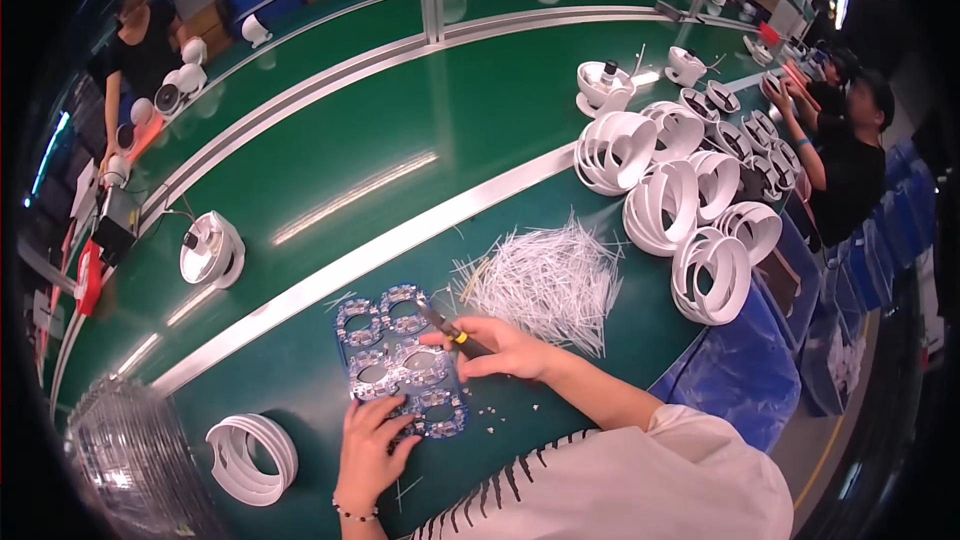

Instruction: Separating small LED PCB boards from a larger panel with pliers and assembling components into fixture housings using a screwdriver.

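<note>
From here, the right grip [500,348] is closed around dark, yellow-banded pliers [440,319] above the blue, ring-patterned circuit-board panel [397,367] on the green desk [305,370]. The left grip [370,443], spread, rests at its near edge; best press evenly, tool tips clear of components.

1. The scene was viewed from the person's head, through the left of two fisheye cameras worn side by side.
2. The lens was pointed down and forward; the left hand [374,446] and the right hand [505,350] were seen from above, at close range, below centre.
3. The far metal rail [540,23] was shown farther off, near the top, bent into an arc; the corners were left black.
</note>
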A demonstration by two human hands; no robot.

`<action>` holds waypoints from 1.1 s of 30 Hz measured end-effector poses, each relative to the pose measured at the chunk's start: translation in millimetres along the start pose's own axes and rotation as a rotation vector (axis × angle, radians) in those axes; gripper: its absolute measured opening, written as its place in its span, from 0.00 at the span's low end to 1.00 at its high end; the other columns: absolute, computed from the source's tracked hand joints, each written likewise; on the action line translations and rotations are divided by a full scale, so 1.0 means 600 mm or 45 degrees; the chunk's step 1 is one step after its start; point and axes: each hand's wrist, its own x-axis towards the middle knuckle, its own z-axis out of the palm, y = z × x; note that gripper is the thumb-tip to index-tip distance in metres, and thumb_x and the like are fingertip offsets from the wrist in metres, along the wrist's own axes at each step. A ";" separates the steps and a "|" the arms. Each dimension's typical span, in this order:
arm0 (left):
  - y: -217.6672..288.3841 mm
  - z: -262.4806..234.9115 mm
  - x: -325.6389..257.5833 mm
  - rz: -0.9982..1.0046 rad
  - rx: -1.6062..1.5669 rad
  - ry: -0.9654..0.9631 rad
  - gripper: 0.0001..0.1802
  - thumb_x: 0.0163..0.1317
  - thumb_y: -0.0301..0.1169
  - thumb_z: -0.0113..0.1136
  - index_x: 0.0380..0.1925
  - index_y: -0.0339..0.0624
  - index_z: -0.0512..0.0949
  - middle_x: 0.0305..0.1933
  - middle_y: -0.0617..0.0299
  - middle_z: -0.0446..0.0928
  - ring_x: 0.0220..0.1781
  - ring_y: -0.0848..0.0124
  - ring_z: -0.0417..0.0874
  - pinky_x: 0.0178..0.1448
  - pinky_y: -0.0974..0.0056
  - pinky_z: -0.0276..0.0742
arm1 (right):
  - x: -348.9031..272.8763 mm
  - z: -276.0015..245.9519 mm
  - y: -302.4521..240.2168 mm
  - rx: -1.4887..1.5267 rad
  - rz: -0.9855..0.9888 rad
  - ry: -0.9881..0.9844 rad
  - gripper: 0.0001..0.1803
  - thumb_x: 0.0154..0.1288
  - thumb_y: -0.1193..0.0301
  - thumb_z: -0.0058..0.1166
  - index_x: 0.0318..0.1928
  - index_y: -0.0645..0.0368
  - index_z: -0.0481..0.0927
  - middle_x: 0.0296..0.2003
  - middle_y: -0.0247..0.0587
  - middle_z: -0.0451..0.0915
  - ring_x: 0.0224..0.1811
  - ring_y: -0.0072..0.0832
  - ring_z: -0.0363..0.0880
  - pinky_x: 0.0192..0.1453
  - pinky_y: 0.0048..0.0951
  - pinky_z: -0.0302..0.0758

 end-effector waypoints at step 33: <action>-0.092 -0.047 -0.026 -0.355 -0.529 0.614 0.06 0.52 0.20 0.57 0.32 0.34 0.78 0.33 0.58 0.79 0.30 0.75 0.78 0.36 0.72 0.73 | 0.004 0.016 -0.154 -1.304 -0.351 0.429 0.22 0.49 0.79 0.59 0.47 0.65 0.71 0.45 0.39 0.76 0.37 0.17 0.69 0.44 0.18 0.68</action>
